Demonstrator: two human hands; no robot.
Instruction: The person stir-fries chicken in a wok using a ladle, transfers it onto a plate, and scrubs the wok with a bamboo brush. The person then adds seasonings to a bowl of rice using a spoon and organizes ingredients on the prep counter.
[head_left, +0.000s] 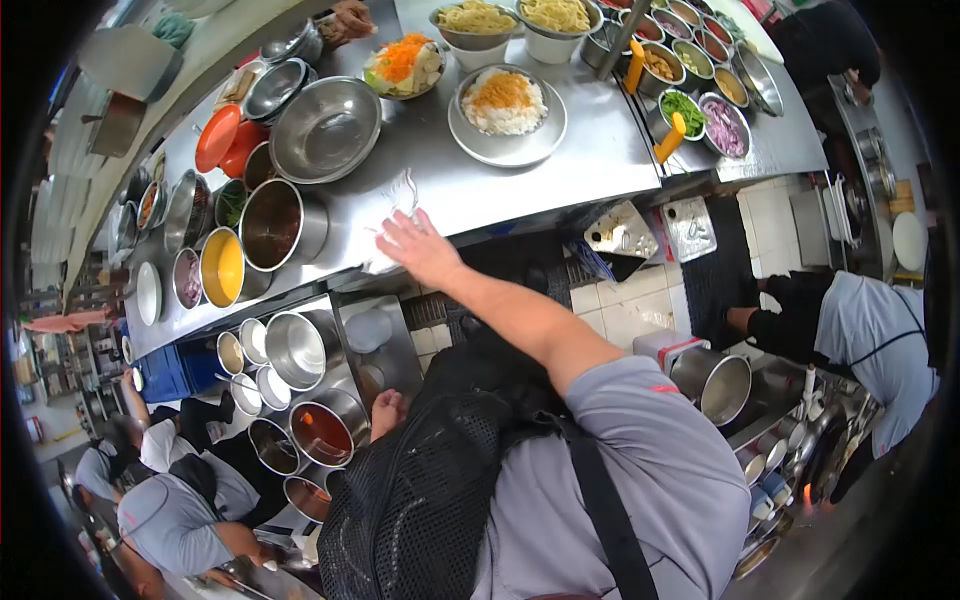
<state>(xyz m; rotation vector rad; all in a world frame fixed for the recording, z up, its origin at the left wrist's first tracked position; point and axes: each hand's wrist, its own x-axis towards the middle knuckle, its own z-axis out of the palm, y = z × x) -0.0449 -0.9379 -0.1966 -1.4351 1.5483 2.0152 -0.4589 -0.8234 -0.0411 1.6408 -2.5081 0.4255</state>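
The person's right hand (pixel 418 248) is open, fingers spread at the bench's (pixel 595 125) front edge, holding nothing. A wide metal bowl (pixel 326 130) and deep pot (pixel 284 226) sit nearby on the bench. The left hand (pixel 387 412) hangs low; I can't tell its grip.

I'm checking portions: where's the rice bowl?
The rice bowl is upper centre in the head view, on a round plate, right of the carrot-topped bowl.
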